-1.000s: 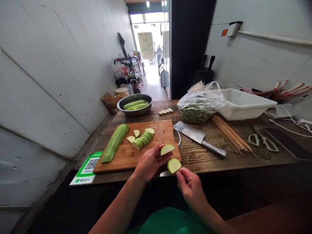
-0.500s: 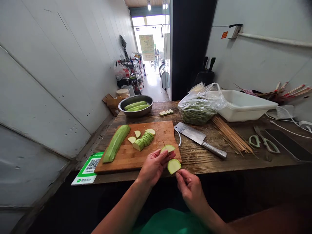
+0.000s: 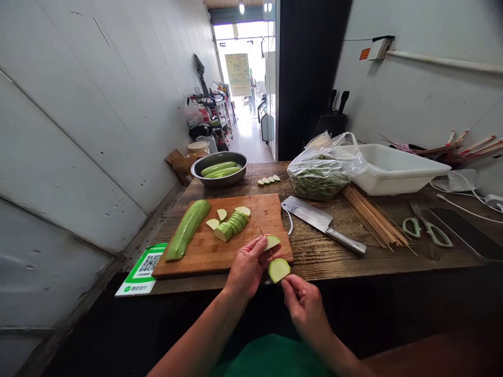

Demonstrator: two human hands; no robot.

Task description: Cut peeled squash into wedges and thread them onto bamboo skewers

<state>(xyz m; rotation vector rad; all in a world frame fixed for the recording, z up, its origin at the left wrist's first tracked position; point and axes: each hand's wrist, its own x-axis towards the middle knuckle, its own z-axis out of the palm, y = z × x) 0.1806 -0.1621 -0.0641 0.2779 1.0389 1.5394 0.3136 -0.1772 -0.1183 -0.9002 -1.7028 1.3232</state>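
Observation:
My left hand (image 3: 247,269) is closed on a half-round zucchini slice (image 3: 272,242), over the front right part of the wooden cutting board (image 3: 261,214). A thin bamboo skewer (image 3: 261,231) runs through this slice, its tip showing beyond it. Nearer to me, a second zucchini slice (image 3: 279,270) is also on the skewer. Just below that slice, my right hand (image 3: 304,301) pinches the skewer's near end, mostly hidden by the fingers. On the board lie a row of cut zucchini slices (image 3: 231,226), several loose slices (image 3: 222,214) and a long zucchini piece (image 3: 188,230).
A cleaver (image 3: 314,217) lies right of the board, beside loose bamboo skewers (image 3: 375,220) and scissors (image 3: 428,228). Behind are a metal bowl (image 3: 220,183) of zucchini, a skewered row of slices (image 3: 269,180), a bag of green vegetables (image 3: 320,178) and a white tub (image 3: 396,180).
Both hands have shifted very slightly, with the two slices a little further left. The upper slice has turned slightly in my left fingers. The grips stay the same.

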